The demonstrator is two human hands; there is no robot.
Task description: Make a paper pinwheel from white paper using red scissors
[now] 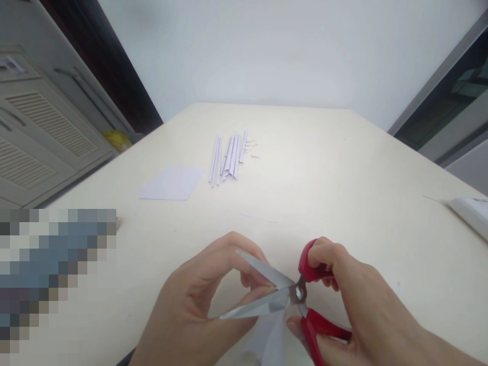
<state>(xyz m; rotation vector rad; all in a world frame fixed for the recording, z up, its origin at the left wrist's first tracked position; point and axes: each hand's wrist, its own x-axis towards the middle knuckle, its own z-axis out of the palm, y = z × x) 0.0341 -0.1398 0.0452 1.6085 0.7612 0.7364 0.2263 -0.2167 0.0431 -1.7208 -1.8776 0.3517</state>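
Note:
My right hand (354, 300) grips the red handles of a pair of scissors (299, 292), whose silver blades stand apart and point left. Close in front of my left hand (213, 290) the blades cross its fingers from my viewpoint. That hand is closed, thumb against fingers, pinching a white sheet of paper (272, 338). The paper hangs down below the scissors' pivot, near the inner end of the blades. Its upper edge is partly hidden by the blades and fingers.
Rolled paper tubes (233, 155) lie further back on the table (324, 168), with small scraps (251, 146) beside them. A flat stack of paper (172, 183) is left of them. A thin paper strip (259, 218) lies nearer me. A white object (470, 213) sits at the right edge.

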